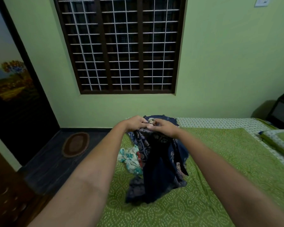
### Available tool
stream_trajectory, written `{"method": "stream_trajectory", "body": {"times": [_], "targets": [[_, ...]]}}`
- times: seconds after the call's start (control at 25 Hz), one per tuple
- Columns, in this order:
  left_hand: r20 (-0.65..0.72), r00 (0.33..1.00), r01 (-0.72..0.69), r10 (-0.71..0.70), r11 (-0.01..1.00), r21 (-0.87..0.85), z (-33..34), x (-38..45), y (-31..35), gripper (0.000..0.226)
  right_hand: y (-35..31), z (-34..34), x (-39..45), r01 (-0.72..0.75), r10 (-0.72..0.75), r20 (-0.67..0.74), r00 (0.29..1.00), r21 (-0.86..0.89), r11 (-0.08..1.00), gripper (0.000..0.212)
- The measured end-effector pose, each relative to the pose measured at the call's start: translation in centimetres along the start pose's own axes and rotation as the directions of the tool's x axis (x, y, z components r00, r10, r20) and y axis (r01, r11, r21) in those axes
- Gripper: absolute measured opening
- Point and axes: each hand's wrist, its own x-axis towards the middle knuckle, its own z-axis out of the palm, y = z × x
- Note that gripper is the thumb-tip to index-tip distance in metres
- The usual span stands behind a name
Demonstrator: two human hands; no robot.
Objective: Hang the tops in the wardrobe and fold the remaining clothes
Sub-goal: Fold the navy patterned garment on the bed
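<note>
Both hands met at the top edge of a dark blue printed garment [161, 161], lifted above the bed [220, 161]: the left hand [135, 122] had its fingers curled into the cloth, and the right hand [165, 127] pinched the same edge just beside it, thumb against fingertips. What small pale thing sat between the fingers, a button or a patch of print, could not be told. The garment hung from that grip in a long bunch, its lower end resting crumpled on the bed. Touching it on the side toward the floor lay a pale teal flowered cloth [129, 158] with a bit of red showing under the blue. To do this step well, I judged the hands should part along the edge to find the shoulders or waistband, so the piece opens flat and shows whether it is a top to hang or something to fold; a shake would free the twisted lower end. The bed offered broad open room on the side away from the floor for spreading, up to a pillow [279, 143] at its far corner. The bed's near-left edge dropped to dark floor, where a small oval mat [75, 144] lay, so trailing cloth could slip off there. A barred window [121, 45] stood on the wall behind the bed.
</note>
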Motion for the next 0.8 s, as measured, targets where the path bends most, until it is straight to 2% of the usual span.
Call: {"method": "stream_trajectory", "body": {"times": [0.08, 0.16, 0.24, 0.32, 0.36, 0.4, 0.44, 0.48, 0.52, 0.56, 0.6, 0.64, 0.68, 0.72, 0.76, 0.8], "targets": [[-0.002, 1.000, -0.007, 0.007, 1.000, -0.005, -0.1, -0.3, 0.4, 0.036, 2.1, 1.0, -0.3, 0.006, 0.008, 0.107, 0.994, -0.126, 0.992, 0.051], [-0.032, 0.999, -0.028, 0.028, 1.000, 0.013, 0.3, -0.3, 0.4, 0.042, 4.9, 1.0, 0.1, -0.071, 0.143, 0.179, 0.973, -0.359, 0.930, 0.041], [-0.050, 0.999, -0.018, 0.018, 1.000, 0.001, 0.8, -0.4, -0.6, 0.038, 7.6, -0.2, 0.8, -0.194, 0.374, 0.195, 0.907, -0.594, 0.781, 0.025], [-0.044, 0.998, 0.033, -0.035, 0.999, -0.032, 2.0, -1.1, -0.8, 0.037, 7.8, -1.7, 1.5, -0.298, 0.533, 0.077, 0.842, -0.758, 0.580, 0.017], [-0.031, 0.997, 0.069, -0.071, 0.995, -0.067, 2.5, -1.3, -0.4, 0.035, 7.1, -2.6, 2.1, -0.315, 0.509, -0.029, 0.860, -0.815, 0.486, 0.022], [-0.023, 0.995, 0.096, -0.099, 0.990, -0.106, 3.1, -1.4, -0.1, 0.035, 5.8, -3.5, 3.0, -0.330, 0.417, -0.149, 0.897, -0.852, 0.407, 0.032], [-0.015, 0.988, 0.151, -0.155, 0.978, -0.142, 3.5, -1.4, 0.4, 0.045, 4.1, -4.4, 3.8, -0.362, 0.296, -0.256, 0.920, -0.844, 0.396, 0.035], [0.008, 0.980, 0.199, -0.201, 0.964, -0.177, 3.8, -1.5, 1.1, 0.064, 2.8, -5.1, 4.9, -0.356, 0.170, -0.314, 0.934, -0.775, 0.522, 0.036], [0.038, 0.968, 0.251, -0.248, 0.943, -0.221, 3.7, -1.5, 1.5, 0.079, 1.8, -5.5, 6.0, -0.282, 0.079, -0.328, 0.941, -0.637, 0.717, 0.040], [0.045, 0.963, 0.266, -0.264, 0.923, -0.279, 3.7, -1.4, 2.0, 0.086, 1.4, -5.5, 6.6, -0.157, 0.024, -0.284, 0.959, -0.459, 0.874, 0.048], [0.020, 0.964, 0.255, -0.266, 0.894, -0.367, 3.5, -1.2, 2.5, 0.091, 1.6, -5.2, 6.5, -0.057, -0.013, -0.248, 0.969, -0.274, 0.960, 0.057], [-0.007, 0.963, 0.236, -0.268, 0.857, -0.459, 3.3, -1.2, 3.1, 0.094, 2.5, -4.6, 6.0, -0.020, -0.013, -0.242, 0.970, -0.131, 0.991, 0.062], [-0.034, 0.962, 0.210, -0.270, 0.817, -0.537, 3.1, -1.0, 3.3, 0.097, 4.1, -4.0, 5.2, -0.048, 0.042, -0.286, 0.957, -0.014, 0.999, 0.062], [-0.031, 0.965, 0.191, -0.261, 0.777, -0.600, 3.0, -0.8, 3.6, 0.094, 5.9, -3.2, 4.2, -0.144, 0.171, -0.359, 0.918, 0.103, 0.984, 0.058], [-0.014, 0.968, 0.181, -0.250, 0.737, -0.651, 2.9, -0.6, 4.0, 0.079, 7.9, -2.2, 3.1, -0.251, 0.325, -0.409, 0.852, 0.226, 0.941, 0.051], [-0.012, 0.977, 0.147, -0.214, 0.711, -0.688, 2.8, -0.8, 4.9, 0.053, 9.9, -0.9, 2.2, -0.339, 0.465, -0.414, 0.782, 0.342, 0.876, 0.046]]}}
